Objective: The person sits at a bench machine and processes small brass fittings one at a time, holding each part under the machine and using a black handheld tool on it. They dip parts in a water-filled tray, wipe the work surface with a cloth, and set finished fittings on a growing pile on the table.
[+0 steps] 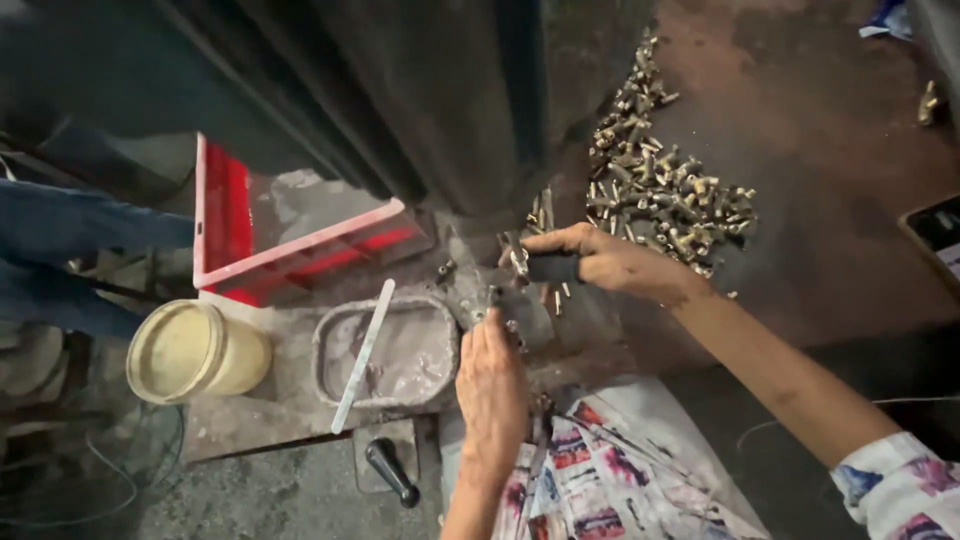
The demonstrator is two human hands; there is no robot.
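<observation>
left hand (490, 385): fingers extended forward, palm down | right hand (600, 262): fist closed (knuckles up), forearm stretched out

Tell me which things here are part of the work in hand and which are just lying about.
In use:
left hand at a small metal part
right hand around a black handle
heap of brass fittings

Lying about:
red crate
cream tub
grey tray with flat stick
black knob

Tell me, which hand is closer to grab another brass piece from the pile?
Probably the right hand. It sits beside the brass pile, though it grips a black handle. The left hand is farther off, at a small part.
</observation>
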